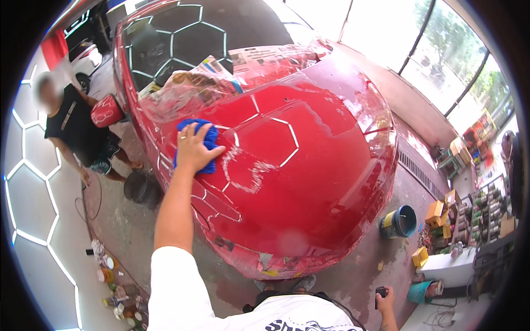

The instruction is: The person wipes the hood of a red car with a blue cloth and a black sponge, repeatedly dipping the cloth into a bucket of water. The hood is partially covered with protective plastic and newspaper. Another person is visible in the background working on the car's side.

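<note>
My left hand (194, 148) lies on a bunched blue cloth (211, 134), fingers bent over it and thumb stretched to the right. The cloth rests against the left part of a glossy red car hood (309, 182). Just right of the cloth, whitish smears (251, 179) curve across the paint. Low at my right side, my right hand (386, 302) is closed around a small black object (380, 298), whose kind I cannot make out. Newspaper and clear plastic sheeting (204, 83) cover the base of the windshield.
A person in a black sleeveless top (77, 121) stands at the left beside the red side mirror (106, 110). A black bucket (142, 187) is on the floor there. Right of the car stands a blue bucket (398, 222). Cans and bottles (124, 300) line the left wall.
</note>
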`<state>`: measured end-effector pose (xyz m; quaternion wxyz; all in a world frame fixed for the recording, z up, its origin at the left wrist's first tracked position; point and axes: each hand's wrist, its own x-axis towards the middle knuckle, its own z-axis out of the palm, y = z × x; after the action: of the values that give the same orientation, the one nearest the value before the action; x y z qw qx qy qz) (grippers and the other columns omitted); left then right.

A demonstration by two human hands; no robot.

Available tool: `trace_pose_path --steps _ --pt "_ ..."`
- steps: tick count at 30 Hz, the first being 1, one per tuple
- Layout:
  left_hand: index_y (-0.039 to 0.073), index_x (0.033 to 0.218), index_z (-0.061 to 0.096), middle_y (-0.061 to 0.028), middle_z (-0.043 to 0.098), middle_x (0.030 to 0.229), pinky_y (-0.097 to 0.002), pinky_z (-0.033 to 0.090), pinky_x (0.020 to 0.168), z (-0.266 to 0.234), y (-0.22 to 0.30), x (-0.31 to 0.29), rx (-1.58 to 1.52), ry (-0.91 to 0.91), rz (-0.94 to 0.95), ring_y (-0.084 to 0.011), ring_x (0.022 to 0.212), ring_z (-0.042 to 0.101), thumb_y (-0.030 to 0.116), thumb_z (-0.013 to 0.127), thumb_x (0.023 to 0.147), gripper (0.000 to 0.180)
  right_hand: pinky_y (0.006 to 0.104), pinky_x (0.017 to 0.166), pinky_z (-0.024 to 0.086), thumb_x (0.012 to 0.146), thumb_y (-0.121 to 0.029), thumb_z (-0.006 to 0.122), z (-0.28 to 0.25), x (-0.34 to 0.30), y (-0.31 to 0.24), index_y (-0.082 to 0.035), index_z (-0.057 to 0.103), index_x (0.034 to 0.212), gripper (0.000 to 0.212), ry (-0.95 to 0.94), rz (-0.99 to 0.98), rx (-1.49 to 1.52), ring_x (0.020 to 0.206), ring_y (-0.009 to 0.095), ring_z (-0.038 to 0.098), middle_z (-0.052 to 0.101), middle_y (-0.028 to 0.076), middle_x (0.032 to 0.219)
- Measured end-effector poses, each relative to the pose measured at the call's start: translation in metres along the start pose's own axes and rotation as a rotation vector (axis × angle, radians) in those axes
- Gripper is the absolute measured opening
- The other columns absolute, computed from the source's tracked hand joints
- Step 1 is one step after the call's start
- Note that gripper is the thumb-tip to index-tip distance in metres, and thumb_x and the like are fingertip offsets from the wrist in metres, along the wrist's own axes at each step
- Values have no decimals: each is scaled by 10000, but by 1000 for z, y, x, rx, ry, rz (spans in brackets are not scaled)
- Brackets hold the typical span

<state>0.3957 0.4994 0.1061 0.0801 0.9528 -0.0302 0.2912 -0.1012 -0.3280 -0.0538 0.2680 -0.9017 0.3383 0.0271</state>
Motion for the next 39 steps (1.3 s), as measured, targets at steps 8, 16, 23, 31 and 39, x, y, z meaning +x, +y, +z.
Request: trace_pose_path --steps 8,16,23,31,39 --pt "194 1496 664 -294 496 1661 -637 274 1354 12 33 25 -121 -237 152 -545 1603 375 679 914 786 895 480 971 586 905 -187 845 31 -131 114 -11 725 1280 432 -139 167 -76 1078 370 756 796 200 1182" --pt "313 1782 360 -228 260 1858 -680 224 1362 -17 82 14 -77 -510 217 -512 1715 201 644 991 655 1333 485 971 609 787 -209 934 19 -126 121 -35 671 1249 560 -108 346 -174 1080 397 787 811 193 1118" --pt "329 1785 354 -230 130 1896 -831 150 1293 46 126 26 -43 -305 55 -573 1712 124 611 945 714 1256 471 993 625 799 -235 955 16 -22 81 -28 687 1266 578 -237 292 -127 1111 382 793 820 189 1166" --pt "362 1765 357 -254 231 1863 -806 246 1278 159 212 144 88 -142 -237 -550 1685 254 744 851 822 1132 465 1010 623 818 -286 951 25 176 100 -49 706 1307 596 -488 224 -331 1127 385 787 814 190 1192" --pt "360 1756 378 -246 228 1870 -764 245 1303 288 349 298 184 -170 -318 -553 1689 244 839 779 830 1116 428 948 612 859 -145 912 20 364 103 -52 683 1294 500 -328 231 293 1023 288 769 792 149 1123"
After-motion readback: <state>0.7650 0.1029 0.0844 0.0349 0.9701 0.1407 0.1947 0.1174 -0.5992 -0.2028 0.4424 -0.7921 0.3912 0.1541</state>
